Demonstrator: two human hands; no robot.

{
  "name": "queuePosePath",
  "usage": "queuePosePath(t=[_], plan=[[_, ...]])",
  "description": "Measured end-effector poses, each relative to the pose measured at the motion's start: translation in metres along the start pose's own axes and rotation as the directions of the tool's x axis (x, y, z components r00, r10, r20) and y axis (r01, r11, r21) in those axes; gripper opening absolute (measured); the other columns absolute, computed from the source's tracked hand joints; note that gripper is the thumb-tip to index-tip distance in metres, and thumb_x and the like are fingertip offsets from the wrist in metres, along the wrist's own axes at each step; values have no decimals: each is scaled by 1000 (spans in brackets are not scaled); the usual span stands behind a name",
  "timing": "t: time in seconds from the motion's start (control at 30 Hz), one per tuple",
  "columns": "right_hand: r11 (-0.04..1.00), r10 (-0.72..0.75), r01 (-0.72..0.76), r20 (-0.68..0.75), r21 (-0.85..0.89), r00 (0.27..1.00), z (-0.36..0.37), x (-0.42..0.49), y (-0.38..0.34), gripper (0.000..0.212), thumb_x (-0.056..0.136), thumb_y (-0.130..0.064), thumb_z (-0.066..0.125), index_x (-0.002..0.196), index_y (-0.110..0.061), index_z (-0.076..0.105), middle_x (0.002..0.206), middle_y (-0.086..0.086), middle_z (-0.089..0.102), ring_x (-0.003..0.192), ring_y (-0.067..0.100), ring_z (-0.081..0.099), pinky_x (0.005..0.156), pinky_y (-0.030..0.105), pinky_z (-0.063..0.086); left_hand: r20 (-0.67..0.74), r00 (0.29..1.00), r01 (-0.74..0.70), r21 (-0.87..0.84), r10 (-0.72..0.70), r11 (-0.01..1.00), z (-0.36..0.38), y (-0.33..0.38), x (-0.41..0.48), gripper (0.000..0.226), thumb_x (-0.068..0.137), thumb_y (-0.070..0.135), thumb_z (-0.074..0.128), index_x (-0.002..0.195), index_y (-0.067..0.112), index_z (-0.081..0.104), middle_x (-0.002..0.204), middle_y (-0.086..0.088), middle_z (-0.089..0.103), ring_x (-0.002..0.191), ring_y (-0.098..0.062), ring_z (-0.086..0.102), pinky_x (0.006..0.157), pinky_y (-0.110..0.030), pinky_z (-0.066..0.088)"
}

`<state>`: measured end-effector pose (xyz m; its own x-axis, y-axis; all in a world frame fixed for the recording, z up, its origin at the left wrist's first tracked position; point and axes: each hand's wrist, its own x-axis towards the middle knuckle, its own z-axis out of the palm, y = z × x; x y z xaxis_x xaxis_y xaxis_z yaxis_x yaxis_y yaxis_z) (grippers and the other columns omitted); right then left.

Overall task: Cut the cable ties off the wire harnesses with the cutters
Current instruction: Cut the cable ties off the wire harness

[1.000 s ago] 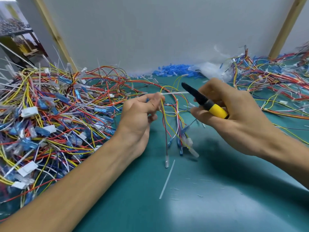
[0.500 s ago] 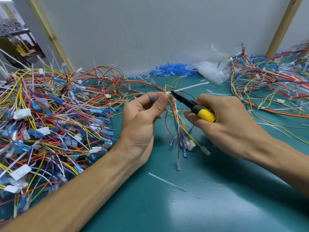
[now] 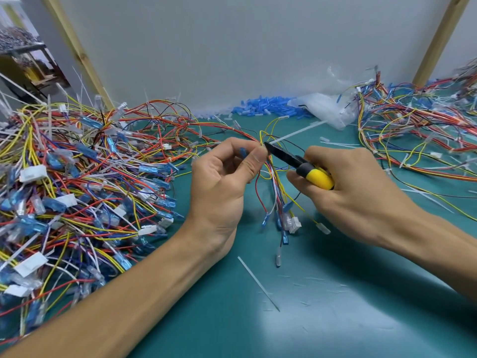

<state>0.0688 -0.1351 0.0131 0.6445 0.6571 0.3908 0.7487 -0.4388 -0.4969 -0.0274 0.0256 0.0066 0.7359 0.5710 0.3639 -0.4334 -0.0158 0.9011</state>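
My left hand [image 3: 224,182] pinches a small wire harness [image 3: 277,187] of red, yellow, blue and white wires at its top, and the ends hang down to the green mat. A white cable tie [image 3: 296,131] sticks out to the right from the pinched spot. My right hand [image 3: 356,187] grips the cutters [image 3: 299,162], which have a black nose and a yellow handle. The cutter tip touches the harness right beside my left thumb, where the tie starts. I cannot see whether the jaws are around the tie.
A big tangle of harnesses [image 3: 77,182] covers the left of the mat, another pile [image 3: 418,135] lies at the right rear. Blue sleeves [image 3: 265,104] and a clear bag [image 3: 327,109] sit by the back wall. A cut tie [image 3: 258,282] lies on the mat [image 3: 335,306].
The cutters have come down and left from mid-air until their tip meets the harness at my left thumb. My left hand has kept its pinch. The loose tie on the mat has shifted.
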Motion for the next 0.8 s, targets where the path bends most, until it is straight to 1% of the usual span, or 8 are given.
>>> queuePosePath(t=[0.13, 0.23, 0.33, 0.43, 0.5, 0.6, 0.73, 0.8], plan=[[1000, -14, 14, 40, -1, 999, 3, 0, 2, 38, 97, -50, 54, 69, -25, 48, 53, 2, 47, 56, 28, 45, 49, 40, 39, 42, 996, -82, 98, 78, 992, -1, 0, -1, 7, 87, 15, 71, 81, 16, 67, 67, 6, 54, 64, -9, 44, 64, -17, 39], [1000, -21, 19, 70, 25, 997, 2, 0, 0, 39, 92, -55, 48, 68, -25, 51, 54, 1, 48, 56, 24, 38, 46, 29, 32, 64, 991, -129, 170, 120, 977, -1, 0, -1, 10, 88, 15, 72, 80, 17, 66, 68, 2, 53, 64, -10, 42, 62, -19, 37], [1000, -16, 13, 96, 28, 995, -2, -1, -3, 40, 90, -56, 48, 66, -24, 53, 57, -2, 49, 56, 22, 32, 49, 29, 35, 72, 989, -143, 186, 132, 972, -2, 0, -1, 11, 87, 16, 72, 79, 17, 65, 70, -6, 50, 64, -12, 41, 61, -25, 35], [999, -11, 7, 122, 34, 992, -6, -2, -5, 42, 89, -56, 50, 66, -21, 54, 53, 0, 42, 54, 21, 28, 47, 29, 33, 87, 988, -143, 180, 129, 973, -2, -1, -1, 10, 87, 15, 72, 79, 16, 66, 69, -3, 50, 64, -10, 41, 60, -22, 35], [999, 0, -7, 141, 47, 990, -7, -3, -5, 44, 91, -54, 55, 67, -17, 53, 52, 5, 40, 49, 20, 28, 44, 31, 31, 92, 989, -127, 177, 112, 976, -1, -2, -2, 7, 87, 15, 72, 81, 14, 67, 70, -4, 51, 66, -12, 41, 61, -22, 35], [992, 24, -40, 125, 122, 992, -7, 0, -3, 53, 97, -52, 65, 70, -9, 50, 56, 17, 46, 49, 26, 34, 46, 43, 39, 79, 994, -86, 116, 77, 989, -2, -1, -1, 6, 86, 13, 71, 81, 13, 69, 69, 3, 54, 66, -11, 44, 64, -19, 38], [958, 97, -71, -80, 278, 992, -16, 15, 5, 44, 88, -55, 62, 77, -13, 53, 68, 27, 51, 61, 42, 49, 60, 58, 47, -14, 999, 35, -52, -36, 998, -9, 8, 5, 5, 74, 11, 64, 69, 12, 63, 67, -4, 50, 68, -18, 40, 67, -31, 33], [954, 129, -77, -165, 289, 978, -20, 20, 14, 44, 88, -53, 61, 76, -12, 55, 72, 30, 52, 66, 45, 52, 63, 61, 48, 17, 997, 77, -118, -76, 990, -15, 14, 7, 9, 58, 13, 63, 59, 11, 54, 63, -7, 42, 65, -22, 35, 65, -35, 28]])
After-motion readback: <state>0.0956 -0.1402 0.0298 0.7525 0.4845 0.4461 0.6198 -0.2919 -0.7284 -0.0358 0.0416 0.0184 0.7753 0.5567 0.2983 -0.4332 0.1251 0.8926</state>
